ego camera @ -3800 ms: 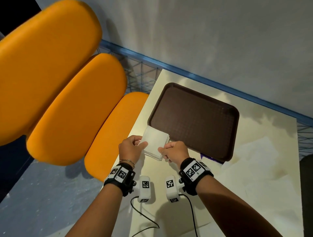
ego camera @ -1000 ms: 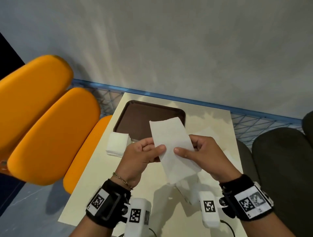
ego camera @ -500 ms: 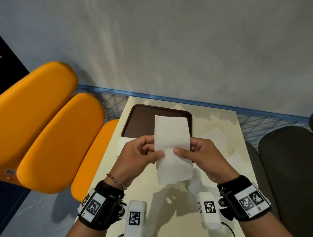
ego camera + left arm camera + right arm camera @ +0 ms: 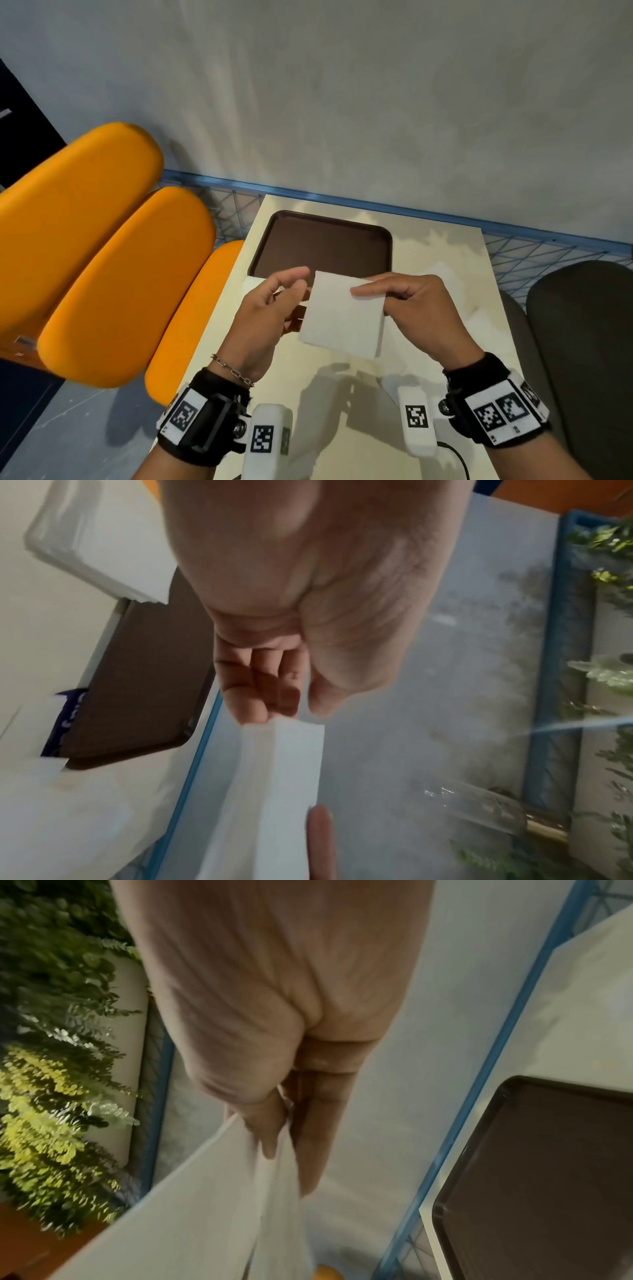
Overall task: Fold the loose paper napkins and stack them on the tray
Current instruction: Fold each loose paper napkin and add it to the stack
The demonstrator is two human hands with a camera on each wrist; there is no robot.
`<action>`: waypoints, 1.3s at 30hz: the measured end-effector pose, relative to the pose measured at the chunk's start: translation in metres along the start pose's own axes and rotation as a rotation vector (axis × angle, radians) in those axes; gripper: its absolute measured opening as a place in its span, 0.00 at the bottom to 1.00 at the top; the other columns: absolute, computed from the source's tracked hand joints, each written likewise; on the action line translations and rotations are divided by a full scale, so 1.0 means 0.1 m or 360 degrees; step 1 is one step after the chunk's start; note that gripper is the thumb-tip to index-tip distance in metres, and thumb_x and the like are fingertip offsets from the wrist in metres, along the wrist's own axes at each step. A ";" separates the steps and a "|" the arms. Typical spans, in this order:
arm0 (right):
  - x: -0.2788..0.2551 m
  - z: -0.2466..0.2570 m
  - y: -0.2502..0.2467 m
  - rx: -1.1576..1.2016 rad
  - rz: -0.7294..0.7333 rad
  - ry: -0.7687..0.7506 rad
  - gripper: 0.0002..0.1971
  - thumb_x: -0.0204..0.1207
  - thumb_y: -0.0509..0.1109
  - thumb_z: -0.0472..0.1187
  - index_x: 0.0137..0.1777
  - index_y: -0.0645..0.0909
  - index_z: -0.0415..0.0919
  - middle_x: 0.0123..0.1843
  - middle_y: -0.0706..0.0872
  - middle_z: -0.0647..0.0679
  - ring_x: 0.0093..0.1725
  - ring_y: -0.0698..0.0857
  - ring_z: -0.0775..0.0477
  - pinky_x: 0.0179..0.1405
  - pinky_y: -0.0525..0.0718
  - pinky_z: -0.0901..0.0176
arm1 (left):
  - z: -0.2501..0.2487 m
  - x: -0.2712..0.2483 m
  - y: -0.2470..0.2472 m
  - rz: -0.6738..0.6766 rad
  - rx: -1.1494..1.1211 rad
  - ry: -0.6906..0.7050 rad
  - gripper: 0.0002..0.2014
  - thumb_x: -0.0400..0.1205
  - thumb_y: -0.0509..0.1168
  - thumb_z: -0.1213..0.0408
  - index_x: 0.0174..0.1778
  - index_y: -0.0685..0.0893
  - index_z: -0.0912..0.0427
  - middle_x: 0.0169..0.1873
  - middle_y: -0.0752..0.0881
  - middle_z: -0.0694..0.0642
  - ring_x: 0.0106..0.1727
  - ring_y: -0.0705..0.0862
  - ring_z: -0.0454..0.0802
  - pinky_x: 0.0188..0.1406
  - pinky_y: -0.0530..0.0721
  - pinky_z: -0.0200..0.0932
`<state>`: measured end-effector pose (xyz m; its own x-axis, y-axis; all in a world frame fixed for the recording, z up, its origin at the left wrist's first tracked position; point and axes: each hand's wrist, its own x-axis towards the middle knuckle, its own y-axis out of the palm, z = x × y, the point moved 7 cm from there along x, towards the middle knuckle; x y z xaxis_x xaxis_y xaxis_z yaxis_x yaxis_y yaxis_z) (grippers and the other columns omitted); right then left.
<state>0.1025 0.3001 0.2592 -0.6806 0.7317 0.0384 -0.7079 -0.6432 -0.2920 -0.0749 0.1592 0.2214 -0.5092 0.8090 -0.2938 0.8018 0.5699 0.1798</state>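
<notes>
Holding the folded white paper napkin up in the air, just in front of the dark brown plastic tray, we had our right hand pinching its right edge w/ thumb on top, fingers behind. Left hand was loose and spread beside the left edge, not gripping afaict. Tip imo: line the corners up b4 creasing, then run a finger along the fold. Count: 1 napkin in hand, 1 small white stack of folded napkins by the tray's near-left corner, 1 tray w/ nothing on the part we could see, a few loose sheets on the right, too pale to count.
</notes>
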 end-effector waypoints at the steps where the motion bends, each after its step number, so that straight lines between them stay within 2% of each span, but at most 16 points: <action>1: 0.00 -0.01 -0.01 -0.0037 -0.0034 -0.0027 0.26 0.78 0.71 0.18 0.48 0.98 0.51 0.53 0.96 0.56 0.56 0.94 0.52 0.55 0.92 0.56 | 0.04 -0.01 0.02 -0.0016 -0.0039 -0.0058 0.12 0.88 0.69 0.54 0.67 0.87 0.45 0.49 0.94 0.51 0.46 0.92 0.49 0.45 0.89 0.46; 3: -0.02 -0.01 -0.04 -0.0065 -0.0115 -0.0069 0.28 0.77 0.68 0.16 0.50 0.98 0.51 0.54 0.96 0.58 0.58 0.93 0.54 0.57 0.92 0.57 | 0.06 -0.02 0.07 -0.0047 -0.0040 -0.0085 0.18 0.82 0.74 0.50 0.67 0.85 0.46 0.49 0.94 0.50 0.49 0.92 0.49 0.44 0.90 0.44; 4: -0.03 -0.02 -0.06 -0.0052 -0.0155 -0.0079 0.29 0.76 0.67 0.15 0.50 0.98 0.51 0.54 0.96 0.59 0.59 0.92 0.55 0.58 0.92 0.58 | 0.07 -0.03 0.10 -0.0042 -0.0004 -0.0061 0.20 0.80 0.76 0.52 0.67 0.84 0.48 0.50 0.95 0.51 0.51 0.93 0.50 0.44 0.91 0.45; 7: -0.05 -0.04 -0.11 -0.0013 -0.0238 -0.0084 0.30 0.76 0.67 0.16 0.49 0.97 0.54 0.55 0.95 0.64 0.60 0.91 0.58 0.58 0.91 0.57 | 0.07 -0.05 0.19 0.0027 0.0196 0.0063 0.15 0.82 0.77 0.63 0.64 0.86 0.56 0.49 0.95 0.54 0.46 0.93 0.51 0.42 0.90 0.44; 10: -0.07 -0.06 -0.15 0.0018 -0.0230 -0.0080 0.28 0.79 0.69 0.18 0.51 0.97 0.54 0.56 0.95 0.62 0.62 0.92 0.56 0.61 0.93 0.46 | 0.08 -0.05 0.18 -0.0056 0.0238 0.0149 0.10 0.83 0.76 0.63 0.60 0.91 0.57 0.46 0.95 0.55 0.41 0.90 0.49 0.40 0.89 0.42; 12: -0.08 -0.03 -0.17 0.0022 -0.0112 -0.0074 0.25 0.80 0.72 0.20 0.58 0.95 0.53 0.60 0.95 0.59 0.62 0.92 0.52 0.63 0.93 0.41 | 0.05 -0.06 0.17 -0.0088 0.0259 0.0204 0.08 0.84 0.76 0.61 0.57 0.94 0.55 0.46 0.95 0.53 0.39 0.88 0.47 0.39 0.88 0.40; 14: -0.10 0.02 -0.18 -0.0052 0.0194 -0.0050 0.31 0.79 0.73 0.20 0.70 0.90 0.55 0.66 0.92 0.61 0.64 0.92 0.52 0.67 0.91 0.45 | 0.00 -0.07 0.14 -0.0097 0.0363 0.0286 0.07 0.84 0.75 0.60 0.56 0.95 0.53 0.45 0.95 0.49 0.37 0.88 0.44 0.38 0.88 0.37; 16: -0.14 0.11 -0.23 -0.0181 0.0493 -0.0047 0.41 0.75 0.69 0.16 0.79 0.81 0.56 0.74 0.87 0.64 0.71 0.88 0.54 0.73 0.87 0.50 | -0.06 -0.07 0.12 -0.0089 0.0532 0.0374 0.07 0.83 0.76 0.60 0.56 0.96 0.51 0.45 0.95 0.44 0.37 0.89 0.43 0.37 0.88 0.37; 18: -0.14 0.21 -0.31 -0.0270 0.0565 -0.0089 0.41 0.76 0.71 0.18 0.82 0.77 0.59 0.78 0.83 0.66 0.76 0.84 0.57 0.76 0.83 0.52 | -0.10 -0.08 0.12 -0.0044 0.0687 0.0443 0.09 0.80 0.78 0.59 0.56 0.96 0.49 0.46 0.95 0.39 0.42 0.91 0.42 0.38 0.88 0.36; 20: -0.11 0.31 -0.32 -0.0355 0.0464 -0.0181 0.31 0.83 0.78 0.33 0.79 0.80 0.63 0.78 0.82 0.68 0.74 0.84 0.60 0.75 0.83 0.56 | -0.15 -0.10 0.16 0.0027 0.0810 0.0516 0.11 0.76 0.79 0.56 0.55 0.96 0.47 0.47 0.94 0.37 0.47 0.92 0.39 0.41 0.88 0.32; 23: -0.08 0.43 -0.16 -0.0642 0.0410 -0.0365 0.21 0.80 0.79 0.53 0.72 0.86 0.66 0.76 0.83 0.68 0.74 0.83 0.62 0.70 0.83 0.64 | -0.23 -0.15 0.25 0.0143 0.0956 0.0644 0.14 0.73 0.78 0.51 0.54 0.97 0.48 0.47 0.95 0.38 0.49 0.92 0.36 0.45 0.88 0.29; 26: -0.06 0.44 -0.05 -0.0753 0.0384 -0.0464 0.12 0.79 0.81 0.53 0.61 0.93 0.60 0.66 0.88 0.65 0.64 0.87 0.61 0.59 0.88 0.65 | -0.31 -0.21 0.33 0.0208 0.1038 0.0757 0.13 0.74 0.77 0.51 0.54 0.96 0.47 0.45 0.94 0.36 0.48 0.90 0.33 0.41 0.84 0.25; 29: -0.04 0.45 -0.03 -0.0779 0.0361 -0.0462 0.05 0.78 0.81 0.54 0.51 0.94 0.58 0.54 0.92 0.64 0.51 0.90 0.56 0.50 0.91 0.52 | -0.33 -0.22 0.31 0.0198 0.1041 0.0772 0.11 0.75 0.80 0.54 0.52 0.97 0.47 0.44 0.94 0.36 0.47 0.90 0.35 0.40 0.83 0.25; 32: -0.05 0.50 -0.03 -0.0808 0.0402 -0.0508 0.05 0.76 0.83 0.55 0.48 0.93 0.58 0.48 0.92 0.62 0.46 0.90 0.51 0.44 0.89 0.50 | -0.34 -0.22 0.24 0.0162 0.0998 0.0731 0.09 0.74 0.82 0.55 0.50 0.97 0.47 0.42 0.94 0.37 0.44 0.90 0.41 0.38 0.84 0.29; 36: -0.03 0.52 -0.05 -0.0857 0.0412 -0.0430 0.07 0.73 0.86 0.53 0.46 0.92 0.55 0.41 0.91 0.62 0.41 0.89 0.52 0.41 0.88 0.53 | -0.32 -0.23 0.19 0.0168 0.0852 0.0638 0.10 0.73 0.83 0.56 0.50 0.97 0.49 0.42 0.94 0.39 0.45 0.91 0.42 0.39 0.86 0.33; 39: -0.03 0.55 -0.05 -0.0912 0.0394 -0.0441 0.07 0.72 0.87 0.52 0.45 0.93 0.55 0.40 0.91 0.61 0.40 0.89 0.54 0.39 0.87 0.57 | -0.29 -0.23 0.16 0.0143 0.0787 0.0596 0.10 0.75 0.81 0.51 0.50 0.97 0.47 0.44 0.95 0.42 0.46 0.91 0.46 0.41 0.89 0.43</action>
<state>0.0976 0.2892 0.3129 -0.8869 0.4445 0.1262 -0.3652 -0.5072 -0.7806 -0.0595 0.1533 0.2581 -0.4364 0.8972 0.0674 0.8508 0.4358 -0.2935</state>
